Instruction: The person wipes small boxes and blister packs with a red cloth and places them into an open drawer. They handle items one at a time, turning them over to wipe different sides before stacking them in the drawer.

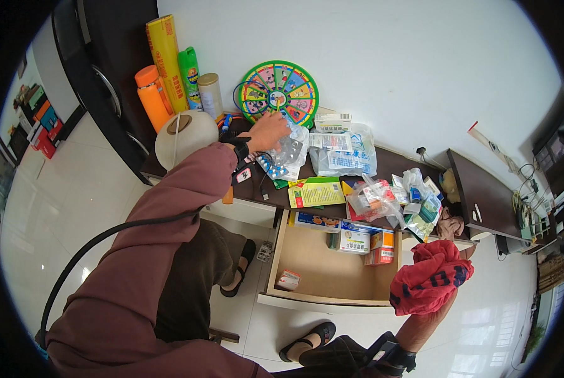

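Note:
My left hand (267, 133) reaches across the desk to a thin clear plastic bag (297, 147); its fingertips are partly hidden, so a grip cannot be made out. Just below that hand lies a blister pack of blue capsules (271, 166), beside a white-and-red tag (244, 175). A bunched red cloth (428, 279) with dark marks is held in my right hand (445, 303), off to the right of the pulled-out drawer (331, 276). Medicine boxes (354, 241) line the drawer's back, and one small box (289, 280) sits in its front left corner.
Along the desk (267, 196) lie a yellow-green packet (316, 193), a printed plastic bag (345, 160) and a clear bag of boxes (374, 198). A large thread cone (192, 139), an orange flask (153, 97) and a round game board (298, 87) stand at the back left.

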Demonstrator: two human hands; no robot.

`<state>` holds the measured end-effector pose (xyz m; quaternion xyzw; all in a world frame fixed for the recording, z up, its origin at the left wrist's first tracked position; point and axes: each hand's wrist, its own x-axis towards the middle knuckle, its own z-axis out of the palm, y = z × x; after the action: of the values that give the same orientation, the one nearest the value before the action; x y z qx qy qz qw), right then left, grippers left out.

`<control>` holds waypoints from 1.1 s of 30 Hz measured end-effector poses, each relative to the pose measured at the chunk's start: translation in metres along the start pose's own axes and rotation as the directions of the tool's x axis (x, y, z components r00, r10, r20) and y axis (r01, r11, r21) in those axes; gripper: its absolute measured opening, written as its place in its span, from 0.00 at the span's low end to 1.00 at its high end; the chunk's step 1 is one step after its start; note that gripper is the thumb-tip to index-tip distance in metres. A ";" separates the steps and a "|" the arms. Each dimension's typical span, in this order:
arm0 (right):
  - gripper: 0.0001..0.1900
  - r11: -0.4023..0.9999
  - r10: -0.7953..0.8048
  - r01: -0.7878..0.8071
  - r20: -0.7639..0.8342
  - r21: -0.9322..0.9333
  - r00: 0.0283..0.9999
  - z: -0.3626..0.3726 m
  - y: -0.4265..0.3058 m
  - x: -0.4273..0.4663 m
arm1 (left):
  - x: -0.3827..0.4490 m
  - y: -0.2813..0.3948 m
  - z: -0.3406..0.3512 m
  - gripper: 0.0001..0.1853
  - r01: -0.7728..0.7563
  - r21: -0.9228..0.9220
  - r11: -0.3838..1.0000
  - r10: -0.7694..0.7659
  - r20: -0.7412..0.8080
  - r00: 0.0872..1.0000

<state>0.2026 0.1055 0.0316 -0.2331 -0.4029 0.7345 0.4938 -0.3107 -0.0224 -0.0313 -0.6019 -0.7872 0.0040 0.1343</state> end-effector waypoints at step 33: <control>0.26 0.995 -0.015 -0.016 0.302 0.100 0.953 0.018 0.039 0.017 | -0.040 0.243 -0.108 0.19 0.422 -0.734 -0.531 0.361 0.255 0.897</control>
<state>0.1618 0.1073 0.0106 -0.0928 -0.4360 0.7811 0.4372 -0.0474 -0.0102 0.0240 -0.3465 -0.3931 -0.5566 -0.6447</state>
